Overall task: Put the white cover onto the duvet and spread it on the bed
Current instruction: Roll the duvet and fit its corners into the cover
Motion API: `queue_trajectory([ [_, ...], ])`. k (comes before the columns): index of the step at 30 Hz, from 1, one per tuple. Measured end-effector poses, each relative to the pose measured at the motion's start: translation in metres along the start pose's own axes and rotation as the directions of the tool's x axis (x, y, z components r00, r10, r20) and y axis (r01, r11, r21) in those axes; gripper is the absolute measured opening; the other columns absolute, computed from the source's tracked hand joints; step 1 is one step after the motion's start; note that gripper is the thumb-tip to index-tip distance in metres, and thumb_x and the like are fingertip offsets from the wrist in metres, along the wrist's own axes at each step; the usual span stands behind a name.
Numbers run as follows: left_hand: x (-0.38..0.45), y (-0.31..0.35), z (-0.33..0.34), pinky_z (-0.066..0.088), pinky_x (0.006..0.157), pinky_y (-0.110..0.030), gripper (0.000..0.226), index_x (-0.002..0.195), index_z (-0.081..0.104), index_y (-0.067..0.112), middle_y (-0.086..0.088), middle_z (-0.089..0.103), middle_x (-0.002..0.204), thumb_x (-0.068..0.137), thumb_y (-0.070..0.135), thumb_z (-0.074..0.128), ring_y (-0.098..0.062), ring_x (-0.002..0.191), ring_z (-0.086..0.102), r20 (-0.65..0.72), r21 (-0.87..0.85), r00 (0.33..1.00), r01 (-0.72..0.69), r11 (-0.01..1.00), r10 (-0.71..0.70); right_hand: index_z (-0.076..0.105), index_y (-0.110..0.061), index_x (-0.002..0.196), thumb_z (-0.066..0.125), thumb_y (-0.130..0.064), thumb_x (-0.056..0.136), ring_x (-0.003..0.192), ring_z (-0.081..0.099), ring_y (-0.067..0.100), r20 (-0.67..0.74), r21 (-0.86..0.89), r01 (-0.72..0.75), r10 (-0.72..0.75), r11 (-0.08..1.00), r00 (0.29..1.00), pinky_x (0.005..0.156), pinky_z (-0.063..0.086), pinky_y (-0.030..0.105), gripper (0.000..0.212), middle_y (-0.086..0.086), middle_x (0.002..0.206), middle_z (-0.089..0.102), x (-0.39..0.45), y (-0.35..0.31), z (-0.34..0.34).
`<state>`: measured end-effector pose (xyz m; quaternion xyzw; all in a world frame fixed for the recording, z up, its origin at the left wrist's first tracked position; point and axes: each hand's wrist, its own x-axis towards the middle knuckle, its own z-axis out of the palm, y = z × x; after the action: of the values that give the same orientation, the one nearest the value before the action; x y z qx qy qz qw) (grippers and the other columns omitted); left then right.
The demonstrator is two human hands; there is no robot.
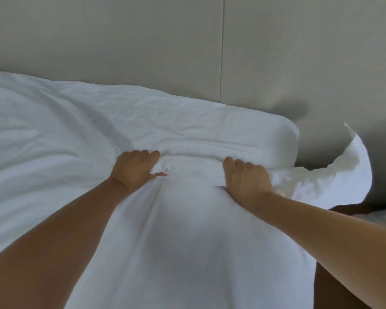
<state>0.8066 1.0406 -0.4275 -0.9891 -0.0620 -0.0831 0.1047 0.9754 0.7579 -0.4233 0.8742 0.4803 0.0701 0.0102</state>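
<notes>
The white cover (187, 230) fills the lower and left frame, bunched at centre where both hands clutch it. The left hand (134, 172) and right hand (246, 181) each curl fingers round a fold (a loose corner flaps at right). Grey wall panels (143, 41) stand behind.

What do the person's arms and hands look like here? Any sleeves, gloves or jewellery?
Both forearms are bare, with no sleeves in view. The left hand and right hand wear no gloves, and no rings, watch or bracelets show. The left thumbnail looks painted pinkish red.
</notes>
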Motion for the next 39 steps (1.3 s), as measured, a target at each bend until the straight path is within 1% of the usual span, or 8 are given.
queue_trajectory([
  [7, -0.019, 0.025, -0.007, 0.03, 0.05, -0.027, 0.069, 0.078, 0.06, 0.012, -0.007, 0.053, 0.062, 0.076, 0.079, 0.042, -0.029, 0.051, 0.055, -0.109, -0.057, 0.969, 0.215, 0.975, -0.221, 0.032, -0.025, 0.124, 0.055, -0.062, 0.085, 0.101, 0.06, 0.033, 0.329, 0.271, -0.091, -0.003, 0.958, 0.944, 0.086, 0.049, 0.041, 0.058, 0.003, 0.108, 0.054, -0.029, 0.027, -0.033],
  [14, -0.031, -0.013, -0.053, 0.043, 0.064, -0.034, 0.051, 0.097, 0.049, 0.029, 0.006, 0.05, 0.09, 0.07, 0.061, 0.078, -0.026, 0.084, 0.059, 0.284, -0.075, 0.951, 0.147, 0.986, -0.12, 0.041, -0.021, 0.114, 0.052, -0.043, 0.097, 0.083, 0.07, 0.031, 0.171, -0.056, 0.096, -0.086, 0.994, 0.982, 0.063, 0.038, 0.034, 0.03, 0.002, 0.091, 0.068, -0.041, 0.014, -0.028],
  [17, -0.039, -0.023, -0.052, 0.031, 0.051, -0.028, 0.058, 0.095, 0.065, 0.014, -0.004, 0.06, 0.073, 0.053, 0.04, 0.095, -0.032, 0.06, 0.059, 0.146, 0.131, 0.987, -0.086, 0.988, 0.066, 0.037, -0.019, 0.117, 0.054, -0.039, 0.097, 0.078, 0.068, 0.03, 0.181, -0.058, 0.044, -0.033, 0.997, 0.983, 0.059, 0.043, 0.034, 0.034, 0.001, 0.09, 0.063, -0.053, 0.004, -0.022],
  [21, -0.044, 0.011, -0.036, 0.03, 0.045, -0.025, 0.051, 0.076, 0.059, 0.0, -0.014, 0.051, 0.049, 0.041, 0.007, 0.094, -0.032, 0.036, 0.052, 0.114, 0.102, 0.98, 0.15, 0.983, -0.161, 0.032, -0.023, 0.11, 0.046, -0.061, 0.096, 0.084, 0.058, 0.026, 0.467, 0.387, -0.181, -0.023, 0.904, 0.884, 0.074, 0.043, 0.039, 0.043, -0.002, 0.095, 0.06, -0.053, 0.015, -0.046],
  [23, -0.048, 0.018, -0.042, 0.039, 0.047, -0.032, 0.046, 0.088, 0.055, 0.001, -0.017, 0.059, 0.059, 0.059, 0.011, 0.088, -0.037, 0.049, 0.061, 0.178, 0.107, 0.93, 0.305, 0.946, -0.32, 0.041, -0.025, 0.109, 0.048, -0.062, 0.096, 0.088, 0.058, 0.025, 0.614, 0.594, -0.456, -0.007, 0.662, 0.789, 0.076, 0.043, 0.038, 0.04, 0.0, 0.093, 0.061, -0.05, 0.029, -0.056],
  [25, -0.05, 0.02, -0.059, 0.043, 0.058, -0.037, 0.055, 0.112, 0.046, 0.003, -0.016, 0.066, 0.075, 0.075, 0.029, 0.079, -0.039, 0.068, 0.066, 0.275, 0.076, 0.857, 0.432, 0.899, -0.435, 0.04, -0.025, 0.116, 0.057, -0.07, 0.088, 0.089, 0.059, 0.019, 0.638, 0.548, -0.426, -0.031, 0.72, 0.769, 0.076, 0.045, 0.036, 0.056, -0.002, 0.098, 0.06, -0.052, 0.032, -0.056],
  [32, -0.042, 0.002, -0.106, 0.039, 0.107, -0.034, 0.086, 0.152, 0.026, 0.053, 0.002, 0.053, 0.148, 0.077, 0.067, 0.064, -0.027, 0.136, 0.049, 0.76, -0.074, 0.57, 0.552, 0.831, -0.312, 0.039, -0.027, 0.14, 0.055, -0.089, 0.07, 0.123, 0.05, 0.03, 0.546, 0.159, 0.07, -0.146, 0.985, 0.825, 0.101, 0.042, 0.046, 0.095, 0.006, 0.13, 0.051, -0.042, 0.014, -0.047],
  [39, -0.025, 0.029, -0.089, 0.047, 0.082, -0.037, 0.064, 0.118, 0.06, 0.029, -0.002, 0.057, 0.116, 0.07, 0.069, 0.076, -0.025, 0.109, 0.055, 0.546, 0.339, 0.798, 0.068, 0.938, -0.255, 0.05, -0.019, 0.128, 0.069, -0.057, 0.085, 0.082, 0.071, 0.034, 0.13, 0.164, 0.153, -0.176, 0.974, 0.976, 0.062, 0.049, 0.037, 0.061, 0.008, 0.1, 0.067, -0.095, -0.016, -0.027],
])
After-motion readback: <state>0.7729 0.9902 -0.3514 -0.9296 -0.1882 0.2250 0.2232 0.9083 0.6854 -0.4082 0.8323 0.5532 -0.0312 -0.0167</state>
